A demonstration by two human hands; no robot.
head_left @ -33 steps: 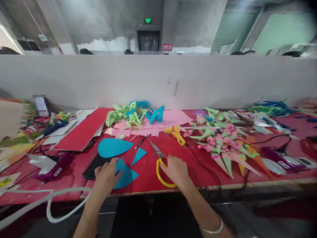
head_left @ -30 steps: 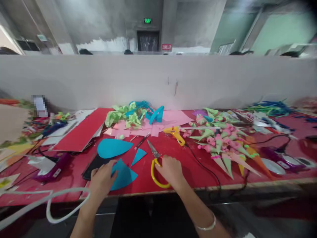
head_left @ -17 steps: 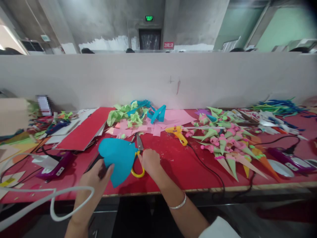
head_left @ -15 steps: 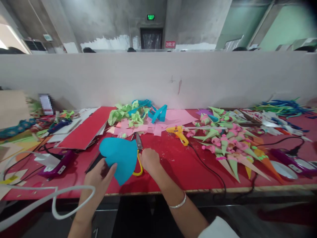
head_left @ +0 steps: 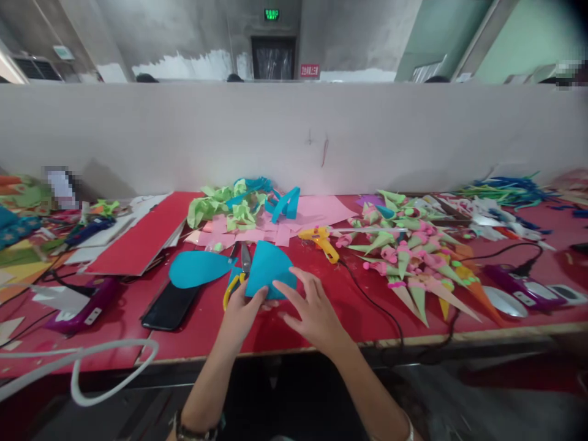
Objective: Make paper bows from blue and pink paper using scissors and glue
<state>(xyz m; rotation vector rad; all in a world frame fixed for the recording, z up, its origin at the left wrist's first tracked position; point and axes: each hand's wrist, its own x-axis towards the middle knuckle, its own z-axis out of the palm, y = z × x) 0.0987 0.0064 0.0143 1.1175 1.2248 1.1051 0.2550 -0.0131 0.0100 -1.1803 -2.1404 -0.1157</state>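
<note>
My left hand holds a blue paper piece, with the thumb on its near face, above the red table. My right hand is at the sheet's right edge, fingers spread. Just left of the held sheet lie the yellow-handled scissors, partly covered by it and my left hand. Another rounded blue paper piece lies further left, over the top of a black phone. A yellow glue gun rests behind my right hand.
Small paper cones with pink and green tips are heaped at the right. Crumpled green strips and pink paper lie at the back. A red board and purple power strip are left; a white cable loop hangs in front.
My right hand has left the scissors, now lying on the table. The blue piece has moved right with my left hand, uncovering the phone, and my right hand has opened beside it.
</note>
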